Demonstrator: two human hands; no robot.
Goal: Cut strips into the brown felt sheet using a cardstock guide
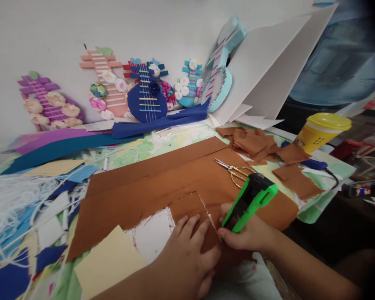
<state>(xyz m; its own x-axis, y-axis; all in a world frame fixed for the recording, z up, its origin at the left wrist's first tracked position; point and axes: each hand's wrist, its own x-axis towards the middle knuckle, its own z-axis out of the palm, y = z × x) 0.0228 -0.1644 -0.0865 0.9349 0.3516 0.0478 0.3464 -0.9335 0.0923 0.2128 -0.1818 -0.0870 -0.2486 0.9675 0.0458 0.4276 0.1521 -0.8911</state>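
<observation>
My left hand (192,246) lies palm down with fingers spread on the brown sheet (162,166). Beneath those fingers is a squarish brown patch with ragged white edges, beside an exposed white area (153,233). My right hand (250,237) grips a long green and black hand tool (250,202) near its lower end. That end is close to the white line at the patch's right edge; its tip is hidden. Gold-handled scissors (234,168) rest partly open on the brown sheet, just beyond the tool. A cream paper piece (109,262) lies left of my left forearm.
Decorated paper instruments (146,98) lean along the back wall. Torn brown pieces (253,141) lie at the right, near a yellow-lidded tub (323,131) and a blue corded device (314,163). White cord (15,200) and coloured scraps cover the left side.
</observation>
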